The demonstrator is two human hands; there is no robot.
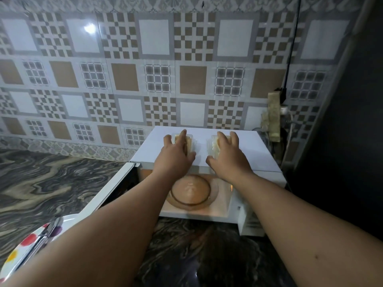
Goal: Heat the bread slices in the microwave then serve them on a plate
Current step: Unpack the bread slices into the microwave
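White microwave [207, 154], door open, carries two clear bread packs on its top. Left hand [176, 151] is spread over the left pack [191, 145], right hand [227, 152] over the right pack [211, 146]. Pickup is judged underway; next, lowering onto the glass dish [190, 192].

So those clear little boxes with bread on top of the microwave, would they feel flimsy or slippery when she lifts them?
Probably flimsy: each clear box looks like thin plastic, so it may flex under the left hand and right hand. Likely light, since only bread shows inside. It might slide easily on the microwave's smooth white top.
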